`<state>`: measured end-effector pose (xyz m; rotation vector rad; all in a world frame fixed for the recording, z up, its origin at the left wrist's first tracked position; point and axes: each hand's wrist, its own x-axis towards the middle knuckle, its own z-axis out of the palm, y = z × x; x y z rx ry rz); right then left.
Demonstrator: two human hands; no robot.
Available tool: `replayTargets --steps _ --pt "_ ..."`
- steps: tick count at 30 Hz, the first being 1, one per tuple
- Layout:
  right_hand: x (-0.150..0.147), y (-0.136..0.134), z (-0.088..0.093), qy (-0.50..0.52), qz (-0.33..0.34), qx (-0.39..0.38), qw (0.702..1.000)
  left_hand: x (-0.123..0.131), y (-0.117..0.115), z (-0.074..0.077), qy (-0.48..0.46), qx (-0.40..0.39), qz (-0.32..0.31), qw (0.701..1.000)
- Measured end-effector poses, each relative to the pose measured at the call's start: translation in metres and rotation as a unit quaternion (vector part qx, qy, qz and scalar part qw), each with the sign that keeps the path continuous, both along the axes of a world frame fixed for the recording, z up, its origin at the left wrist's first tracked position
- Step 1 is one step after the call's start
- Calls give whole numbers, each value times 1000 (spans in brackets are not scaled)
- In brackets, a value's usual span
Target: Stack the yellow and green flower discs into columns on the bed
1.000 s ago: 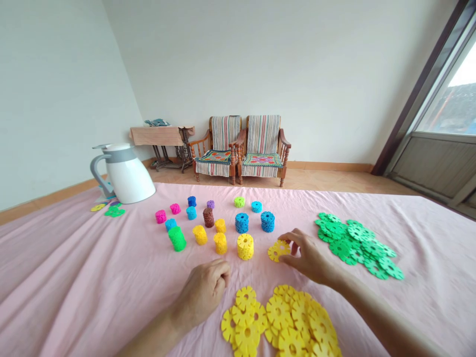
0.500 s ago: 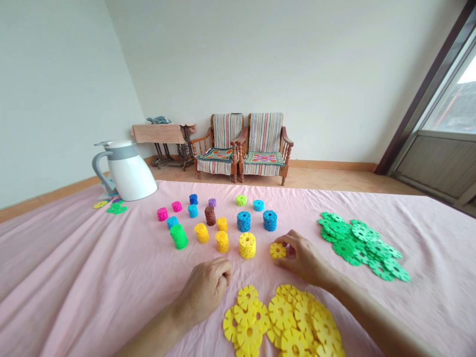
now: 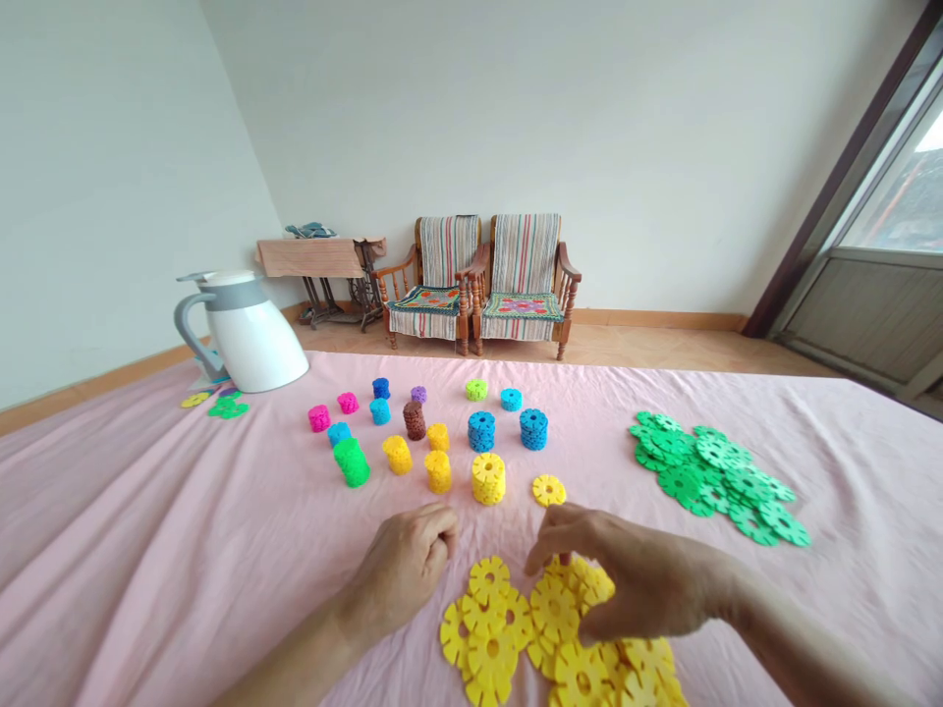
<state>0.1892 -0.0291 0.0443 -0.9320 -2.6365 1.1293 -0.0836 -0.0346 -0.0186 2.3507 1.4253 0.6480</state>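
My left hand (image 3: 409,565) rests on the pink cloth as a loose fist, and no disc sticks out of it. Over the pile of yellow notched plastic discs (image 3: 556,609) hovers my right hand (image 3: 626,570), thumb and fingers apart, nothing seen between them. It hides part of that pile. A smaller group of yellow discs (image 3: 490,648) lies between the two hands. Just beyond my right fingers a yellow disc (image 3: 549,490) lies flat by itself. To its left stands an upright stack of yellow discs (image 3: 488,481).
Several small coloured stacks stand farther back, including a green stack (image 3: 352,462), a brown stack (image 3: 414,420) and a blue stack (image 3: 533,430). Loose green discs (image 3: 714,481) spread at right. A white jug (image 3: 254,334) stands at the back left. Two chairs (image 3: 523,285) are beyond the pink-covered table (image 3: 221,550).
My right hand has let go of the single yellow disc, left it flat on the cloth, and drawn back over the yellow pile with fingers opened. My left hand stays put.
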Motion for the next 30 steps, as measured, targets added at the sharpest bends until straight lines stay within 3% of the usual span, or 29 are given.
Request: replayTargets --steps 6,12,15,17,20,22,25,30 --pt "-7 -2 -5 8 34 25 999 1 -1 2 -2 2 -2 1000" --pt "-9 -3 -4 29 -9 9 1000 1 -1 3 0 2 2 1000" --pt "-6 8 -10 58 -72 -32 995 1 -1 3 1 1 4 1000" --pt "-3 20 -19 94 -157 -42 982 1 0 3 3 1 3 1000" --pt "0 38 -34 171 -311 -33 934 1 0 3 4 1 0 1000" --pt "1 45 -42 202 -369 -42 907 1 -1 4 3 1 -3 1000" --pt "-1 50 -52 213 -395 -63 891 0 -1 4 2 -1 -6 1000" --pt "-2 55 -65 206 -395 -51 894 -1 -2 2 0 -3 -8 1000"
